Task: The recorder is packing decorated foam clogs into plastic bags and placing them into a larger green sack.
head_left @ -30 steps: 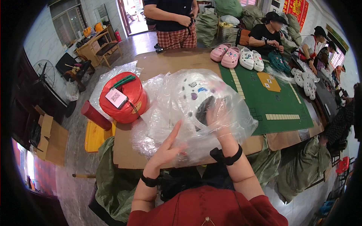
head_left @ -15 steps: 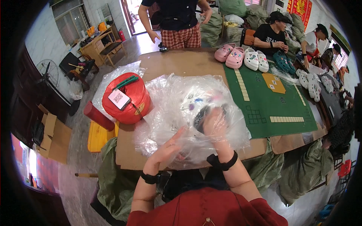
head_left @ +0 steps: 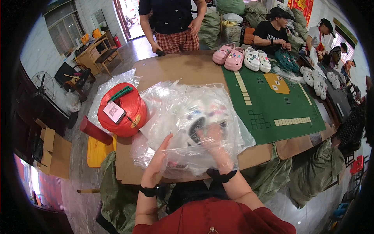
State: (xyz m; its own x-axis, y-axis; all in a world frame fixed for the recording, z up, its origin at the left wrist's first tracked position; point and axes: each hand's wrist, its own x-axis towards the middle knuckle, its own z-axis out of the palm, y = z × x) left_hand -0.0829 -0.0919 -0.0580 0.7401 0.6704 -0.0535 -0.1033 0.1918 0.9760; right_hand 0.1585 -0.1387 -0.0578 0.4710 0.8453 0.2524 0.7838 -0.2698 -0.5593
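At the left of the cardboard-covered table point(head_left: 152, 72), a red twine roll point(head_left: 136, 105) is topped by a green-handled tool point(head_left: 121, 93) and a small pale card point(head_left: 113, 112). Near it, the left hand point(head_left: 157, 158) is held with fingers straight and uncurled, beside the near left part of a crumpled clear plastic bag point(head_left: 233, 128) — whether the film is touched cannot be told. On the middle of the table's near side, a decorated white clog point(head_left: 206, 107) is enclosed by the bag and blurred by its folds. Inside the same film, the right hand point(head_left: 213, 142) is placed at the clog's dark opening; whether anything is gripped by its fingers cannot be made out. Farther right, a green mat point(head_left: 255, 95) is spread, its far edge lined with pink clogs point(head_left: 235, 60) and white-and-charmed clogs point(head_left: 252, 59).
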